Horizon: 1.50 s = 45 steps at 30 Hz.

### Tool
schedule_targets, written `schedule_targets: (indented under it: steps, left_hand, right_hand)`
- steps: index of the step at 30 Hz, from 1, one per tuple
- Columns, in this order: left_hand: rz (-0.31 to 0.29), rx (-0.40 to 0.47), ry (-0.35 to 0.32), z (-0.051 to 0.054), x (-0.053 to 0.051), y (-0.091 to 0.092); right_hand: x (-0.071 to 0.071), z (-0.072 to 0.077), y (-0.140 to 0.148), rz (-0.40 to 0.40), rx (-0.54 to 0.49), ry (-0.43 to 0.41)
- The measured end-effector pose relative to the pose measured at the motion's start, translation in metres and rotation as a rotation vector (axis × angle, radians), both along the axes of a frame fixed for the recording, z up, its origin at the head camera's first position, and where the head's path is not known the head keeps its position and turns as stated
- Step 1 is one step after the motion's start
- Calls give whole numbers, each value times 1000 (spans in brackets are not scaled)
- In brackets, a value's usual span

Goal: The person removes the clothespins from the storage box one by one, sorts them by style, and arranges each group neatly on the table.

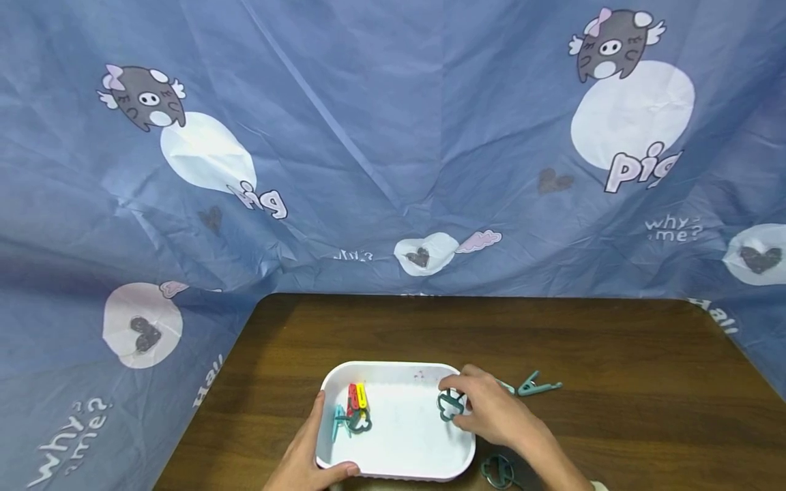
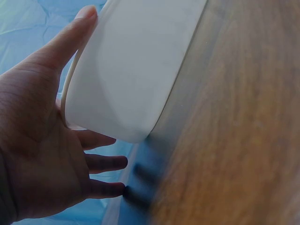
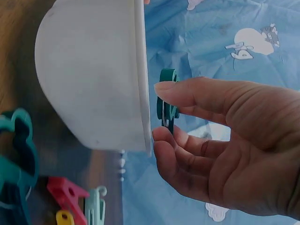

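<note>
My right hand (image 1: 491,408) pinches a dark green cloud-shaped clip (image 1: 451,405) between thumb and fingers above the right side of a white tray (image 1: 399,470). In the right wrist view the clip (image 3: 167,99) is seen edge-on beside the tray's rim. My left hand (image 1: 305,450) braces the tray's near left corner, thumb on the front rim, and its fingers look straight in the left wrist view. Inside the tray at the left lie a red peg (image 1: 353,397), a yellow peg (image 1: 361,394), a light blue-green peg (image 1: 337,421) and another dark green clip (image 1: 361,422).
On the brown table (image 1: 614,436), right of the tray, lies a pale green peg (image 1: 537,387). A dark green clip (image 1: 499,470) sits near the right forearm. The right wrist view also shows a red peg (image 3: 68,197) outside the tray. A blue patterned cloth (image 1: 381,136) hangs behind.
</note>
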State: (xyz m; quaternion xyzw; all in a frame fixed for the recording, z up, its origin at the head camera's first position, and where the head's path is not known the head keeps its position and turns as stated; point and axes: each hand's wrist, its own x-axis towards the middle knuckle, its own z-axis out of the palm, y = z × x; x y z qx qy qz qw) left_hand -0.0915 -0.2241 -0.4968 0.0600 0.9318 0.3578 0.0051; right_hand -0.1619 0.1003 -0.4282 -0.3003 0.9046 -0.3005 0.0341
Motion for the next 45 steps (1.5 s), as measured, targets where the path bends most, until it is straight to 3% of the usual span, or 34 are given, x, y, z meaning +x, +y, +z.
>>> schedule_targets:
  steps: [5, 12, 16, 22, 32, 37, 45]
  left_hand:
    - [-8, 9, 12, 0, -1, 0]
    - [-34, -2, 103, -4, 0, -2]
    - [-34, -6, 99, -5, -1, -2]
    - [-29, 1, 64, -4, -1, -1]
    - [-20, 9, 18, -2, 0, 0]
    - [-17, 16, -15, -1, 0, 0]
    - [-14, 2, 22, 0, 1, 0]
  right_hand:
    - [0, 0, 13, -9, -26, -9]
    - [3, -3, 28, -28, -48, -5]
    - [5, -5, 35, -57, -46, 33]
    - [8, -7, 46, -85, -33, 16]
    - [16, -17, 68, -138, -31, 134]
    - [20, -21, 80, -138, -26, 103]
    - [24, -29, 94, -142, -31, 89]
